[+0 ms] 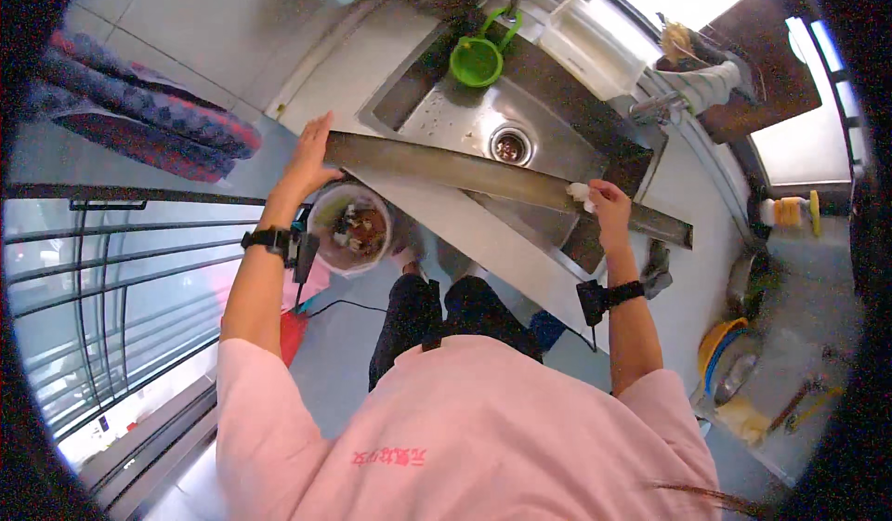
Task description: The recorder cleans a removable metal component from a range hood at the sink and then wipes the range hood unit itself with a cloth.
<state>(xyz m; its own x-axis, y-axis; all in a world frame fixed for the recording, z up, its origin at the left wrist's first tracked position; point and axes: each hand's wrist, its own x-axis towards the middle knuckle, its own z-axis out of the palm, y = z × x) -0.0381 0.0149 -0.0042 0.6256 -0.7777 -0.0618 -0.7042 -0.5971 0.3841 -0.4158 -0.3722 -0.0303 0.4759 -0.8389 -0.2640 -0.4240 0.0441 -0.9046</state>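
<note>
A long flat metal strip or panel (446, 172) lies slantwise over the near part of a stainless steel sink (453, 113). My left hand (310, 158) grips its left end, thumb below and fingers above. Near the strip's right part, my right hand (610, 211) pinches a crumpled white tissue or cloth (580, 193) against the surface. Beyond the strip, the sink drain (511, 146) holds reddish-brown bits. A green plastic strainer or cup (476, 62) hangs at the sink's far corner.
Below my left hand stands a lined waste bin (380, 259) with scraps inside. A white plastic tray (592, 47) sits behind the sink. A grey cloth (656, 270) lies on the counter to the right. Dark patterned fabric (153, 113) hangs at the left, above a black metal rack (139, 228).
</note>
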